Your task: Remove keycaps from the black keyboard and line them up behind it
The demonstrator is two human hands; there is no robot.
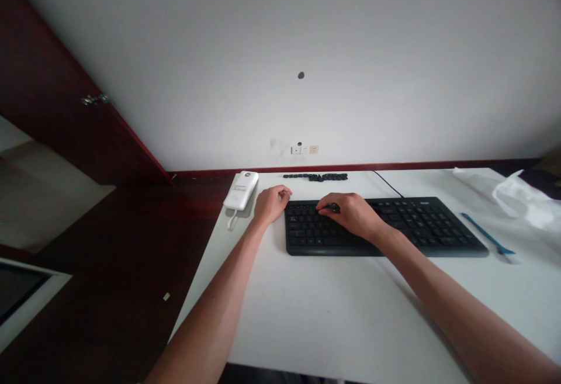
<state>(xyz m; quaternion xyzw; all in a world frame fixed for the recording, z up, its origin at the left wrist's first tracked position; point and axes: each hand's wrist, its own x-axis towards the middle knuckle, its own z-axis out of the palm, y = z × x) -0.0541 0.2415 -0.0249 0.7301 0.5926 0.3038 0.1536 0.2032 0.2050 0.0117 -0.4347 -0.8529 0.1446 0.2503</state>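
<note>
Keyboard (421,226) lies flat on the white desk (328,314), long edge toward the person, and both hands are at its left half. Left hand (269,203) is half curled with nothing visible in it, fingertips against the upper left corner of the case (a brace, by the look of it). Right hand (350,215) is closed to a narrow pinch on a small dark keycap (333,207) in the upper rows; whether that cap is seated or loose cannot be told from here. To do this step well, as I judge it: hold the case firmly at the corner, keep the pinch square over the cap, and move it straight along its stem, without rocking, so that neighbouring keys are not disturbed. Count: one keyboard with one cable (388,184); one row of loose keycaps (316,177) along the desk's back edge, too small to number; one blue pry tool (484,232) just right of the keyboard; one white device (241,190) to its left; one white bag (526,200).
</note>
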